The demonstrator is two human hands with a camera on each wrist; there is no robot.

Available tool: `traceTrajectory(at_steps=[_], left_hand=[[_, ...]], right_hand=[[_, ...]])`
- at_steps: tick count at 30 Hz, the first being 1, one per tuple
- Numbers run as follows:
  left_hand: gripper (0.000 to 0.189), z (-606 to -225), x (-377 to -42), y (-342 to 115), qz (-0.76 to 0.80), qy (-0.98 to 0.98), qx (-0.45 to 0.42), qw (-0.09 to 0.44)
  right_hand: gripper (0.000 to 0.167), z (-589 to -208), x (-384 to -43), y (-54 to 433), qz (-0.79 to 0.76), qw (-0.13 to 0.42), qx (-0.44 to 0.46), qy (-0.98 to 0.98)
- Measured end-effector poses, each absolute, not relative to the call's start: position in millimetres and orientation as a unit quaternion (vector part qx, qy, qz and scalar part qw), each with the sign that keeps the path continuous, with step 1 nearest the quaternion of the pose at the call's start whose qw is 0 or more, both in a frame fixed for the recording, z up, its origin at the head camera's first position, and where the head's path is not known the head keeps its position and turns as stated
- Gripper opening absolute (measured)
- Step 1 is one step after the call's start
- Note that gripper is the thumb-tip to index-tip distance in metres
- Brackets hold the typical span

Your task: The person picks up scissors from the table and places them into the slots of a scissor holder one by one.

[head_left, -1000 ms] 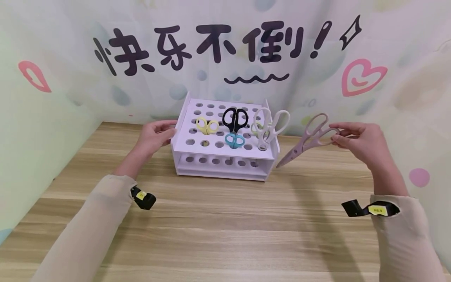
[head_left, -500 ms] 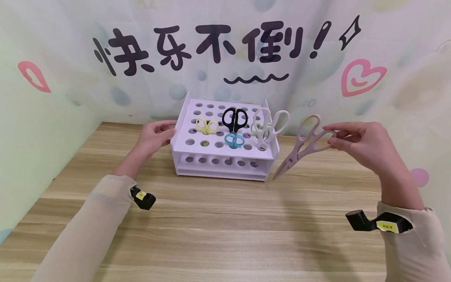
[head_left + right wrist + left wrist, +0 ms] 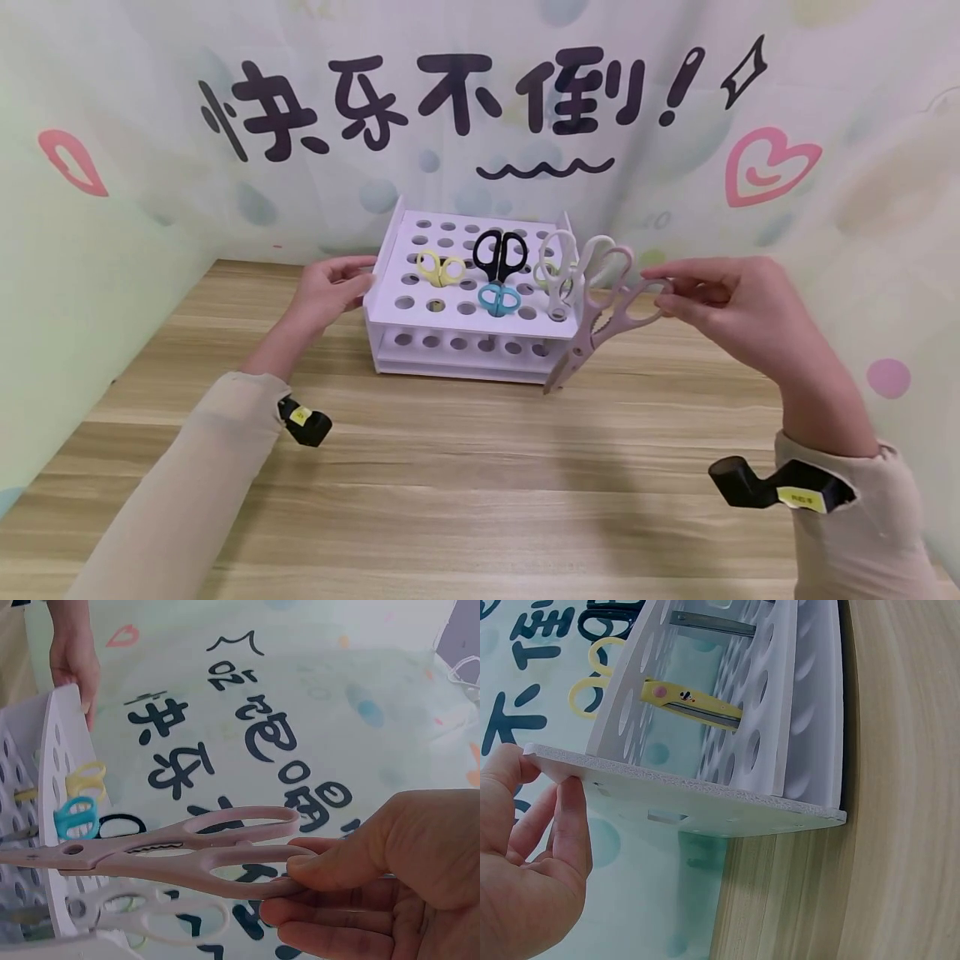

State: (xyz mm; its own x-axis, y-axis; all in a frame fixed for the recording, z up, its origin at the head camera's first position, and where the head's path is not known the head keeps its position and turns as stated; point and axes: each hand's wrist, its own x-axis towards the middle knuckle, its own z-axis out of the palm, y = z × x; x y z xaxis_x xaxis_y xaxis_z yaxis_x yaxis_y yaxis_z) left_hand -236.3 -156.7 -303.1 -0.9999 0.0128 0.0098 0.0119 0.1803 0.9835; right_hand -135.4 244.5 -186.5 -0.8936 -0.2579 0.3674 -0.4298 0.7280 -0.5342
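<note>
My right hand [image 3: 735,304] pinches one handle loop of pale pink scissors [image 3: 596,321] between thumb and fingers. Their blades slant down to the left, in front of the right end of a white perforated rack [image 3: 465,325]. With thumb and fingertips my left hand [image 3: 536,862] holds the edge of the rack's left side panel [image 3: 652,795]. Standing in the rack's holes are yellow scissors [image 3: 441,268], black scissors [image 3: 501,254], blue scissors [image 3: 499,298] and white scissors [image 3: 557,287]. Light green handles [image 3: 135,930] show behind the white pair.
The rack stands at the back of a wood-grain table [image 3: 450,475], close to a printed cloth backdrop [image 3: 300,196]. Several of its holes hold nothing. A black wrist camera [image 3: 780,483] is strapped to the right sleeve.
My right hand has carried the pink scissors leftward to the rack's right end, the blade tips dropping lower and now overlapping it. The left hand and rack have stayed in place.
</note>
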Motion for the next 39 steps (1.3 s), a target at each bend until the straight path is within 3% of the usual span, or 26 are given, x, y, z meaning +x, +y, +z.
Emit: traceTrajectory(at_steps=[21, 39], left_hand=[[0.042, -303, -237, -156, 0.627, 0.779, 0.001, 0.001], [0.042, -304, -237, -157, 0.643, 0.766, 0.008, -0.004]], right_hand=[[0.024, -177, -154, 177, 0.327, 0.134, 0.237, -0.905], [0.027, -159, -197, 140, 0.381, 0.131, 0.229, -0.886]])
